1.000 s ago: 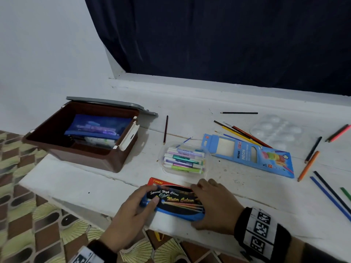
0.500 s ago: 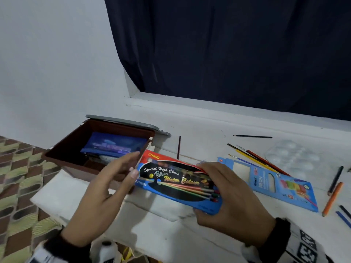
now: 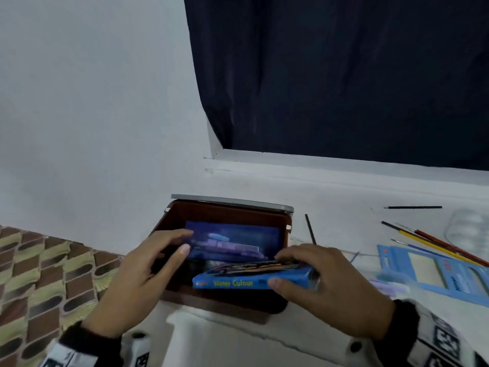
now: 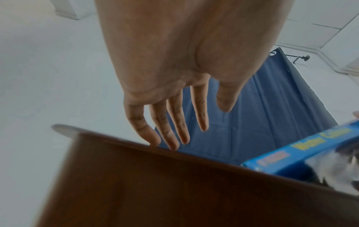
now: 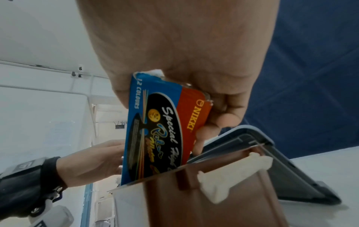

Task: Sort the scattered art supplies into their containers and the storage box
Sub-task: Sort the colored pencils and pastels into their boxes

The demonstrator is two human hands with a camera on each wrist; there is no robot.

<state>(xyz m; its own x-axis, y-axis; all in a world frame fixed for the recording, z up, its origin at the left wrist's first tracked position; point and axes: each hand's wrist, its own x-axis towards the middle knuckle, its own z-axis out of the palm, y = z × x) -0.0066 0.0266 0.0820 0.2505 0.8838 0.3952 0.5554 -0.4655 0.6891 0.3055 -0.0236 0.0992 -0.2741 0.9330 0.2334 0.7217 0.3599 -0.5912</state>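
Nearest the camera, two forearms in dark sleeves w/ patterned wrist bands reach forward over the white tabletop [image 3: 330,207]. The right hand [image 3: 328,290] grips a blue watercolour box [image 3: 254,275]: its fingers [image 3: 293,254] curl over the top face & the thumb presses the long side printed "Water Colour". The right wrist view shows the same box [image 5: 155,130] pinched at its orange end, its other end dipping below the rim of the brown storage box [image 5: 204,199]. In the head view the watercolour box lies tilted over the front part of the storage box [image 3: 227,303], partly inside it; whether it touches the bottom can't be told. The left hand [image 3: 137,282] is relaxed & holds nothing, fingers straight & spread; in the left wrist view its fingers [image 4: 153,133] sit at the brown rim [image 4: 174,176], apparently touching it. Deeper in the box lies a dark blue pouch [image 3: 238,241]. The grey lid [image 3: 232,201] stands open at the back. To the right on the tabletop: a dark pencil [image 3: 310,229] just beside the box, a light blue flat pack [image 3: 434,274], several brushes & pencils [image 3: 434,245] fanned near it, a clear palette [image 3: 471,229] at the edge, one black pencil [image 3: 412,207] farther back. Behind: a white wall & dark navy curtain [image 3: 344,75]. Patterned floor [image 3: 39,274] at left.
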